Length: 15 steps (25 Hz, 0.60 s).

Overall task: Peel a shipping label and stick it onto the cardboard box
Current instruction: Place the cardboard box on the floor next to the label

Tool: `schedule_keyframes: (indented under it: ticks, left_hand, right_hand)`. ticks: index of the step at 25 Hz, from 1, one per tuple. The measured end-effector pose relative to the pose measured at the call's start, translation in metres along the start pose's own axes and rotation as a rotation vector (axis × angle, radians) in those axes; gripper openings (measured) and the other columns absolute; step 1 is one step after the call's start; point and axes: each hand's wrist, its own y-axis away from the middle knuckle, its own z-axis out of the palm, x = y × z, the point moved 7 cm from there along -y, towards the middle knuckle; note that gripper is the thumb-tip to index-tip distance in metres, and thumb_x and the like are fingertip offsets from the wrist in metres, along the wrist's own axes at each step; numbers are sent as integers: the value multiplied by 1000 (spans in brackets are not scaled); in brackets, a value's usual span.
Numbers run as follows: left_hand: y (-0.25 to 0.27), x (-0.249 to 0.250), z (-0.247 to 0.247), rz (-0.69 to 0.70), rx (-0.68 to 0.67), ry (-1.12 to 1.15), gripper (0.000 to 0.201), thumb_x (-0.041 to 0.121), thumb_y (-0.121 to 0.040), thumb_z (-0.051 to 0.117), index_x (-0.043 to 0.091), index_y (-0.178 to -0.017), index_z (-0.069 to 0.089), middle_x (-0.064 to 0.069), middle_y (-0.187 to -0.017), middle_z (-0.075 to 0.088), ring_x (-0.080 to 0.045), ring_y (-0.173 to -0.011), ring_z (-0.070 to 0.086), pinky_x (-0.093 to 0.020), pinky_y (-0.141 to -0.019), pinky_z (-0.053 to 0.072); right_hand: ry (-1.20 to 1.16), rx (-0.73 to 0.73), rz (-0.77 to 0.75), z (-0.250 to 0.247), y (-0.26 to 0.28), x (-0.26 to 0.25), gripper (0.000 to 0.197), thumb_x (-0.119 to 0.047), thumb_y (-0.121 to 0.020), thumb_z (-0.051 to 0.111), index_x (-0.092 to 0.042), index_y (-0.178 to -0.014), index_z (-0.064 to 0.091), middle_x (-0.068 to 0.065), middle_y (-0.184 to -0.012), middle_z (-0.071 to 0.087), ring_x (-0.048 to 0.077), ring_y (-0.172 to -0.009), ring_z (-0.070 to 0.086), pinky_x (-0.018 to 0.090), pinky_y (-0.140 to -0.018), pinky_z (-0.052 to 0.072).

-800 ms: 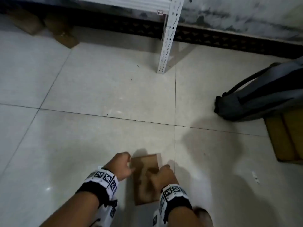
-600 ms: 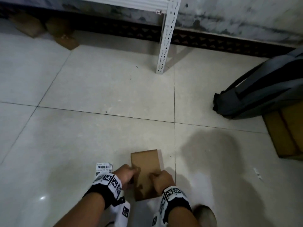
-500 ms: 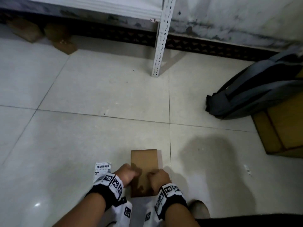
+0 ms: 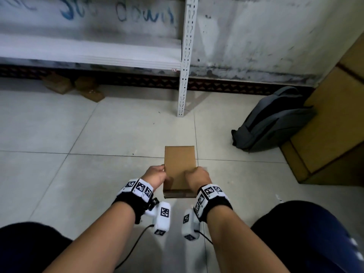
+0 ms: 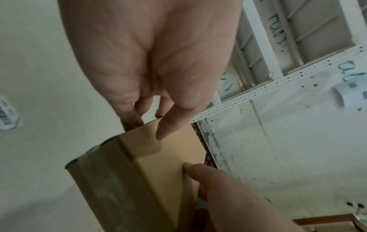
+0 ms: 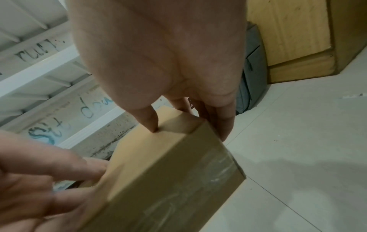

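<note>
Both my hands hold a small plain brown cardboard box point(image 4: 180, 164) above the tiled floor, in front of my knees. My left hand point(image 4: 160, 173) grips its left edge, with the thumb point(image 5: 168, 124) on the top face and the fingers along the side. My right hand point(image 4: 192, 173) grips the right edge the same way, thumb point(image 6: 151, 124) on top. Clear tape covers the box's near end point(image 6: 188, 188). A white barcode label point(image 5: 6, 113) lies flat on the floor, showing only in the left wrist view.
A grey backpack point(image 4: 275, 123) leans against large cardboard boxes point(image 4: 331, 125) on the right. A white metal shelf upright point(image 4: 184, 75) stands straight ahead by the wall. Small cardboard boxes point(image 4: 59, 83) lie under the shelf at the far left.
The box has come up off the floor between both hands. The head view has tilted up toward the wall, and the label beside my left wrist has dropped out of it.
</note>
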Motion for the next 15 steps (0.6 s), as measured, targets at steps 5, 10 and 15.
schedule_keyframes:
  ticks: [5, 10, 15]
  left_hand:
    - [19, -16, -2, 35, -16, 64, 53, -5, -70, 70, 16, -118, 71, -6, -100, 77, -25, -81, 71, -31, -81, 57]
    - [18, -39, 10, -21, -96, -36, 51, -3, -92, 58, 30, -130, 49, -2, -115, 65, -8, -83, 61, -19, -89, 45]
    - [-13, -78, 27, -42, 49, -236, 46, 17, -75, 70, 16, -120, 58, -5, -107, 70, -23, -98, 67, -32, -88, 55]
  right_hand:
    - [-85, -18, -23, 13, 11, 18, 38, -30, -95, 47, -7, -124, 57, 17, -127, 61, 33, -99, 59, 32, -82, 44]
    - [-98, -123, -9, 39, -4, 44, 35, -11, -98, 43, 1, -124, 63, 21, -125, 65, 37, -116, 62, 35, -97, 50]
    - [-230, -45, 32, 68, -30, 73, 30, -10, -94, 40, -9, -107, 67, 15, -109, 70, 33, -94, 63, 32, -80, 49]
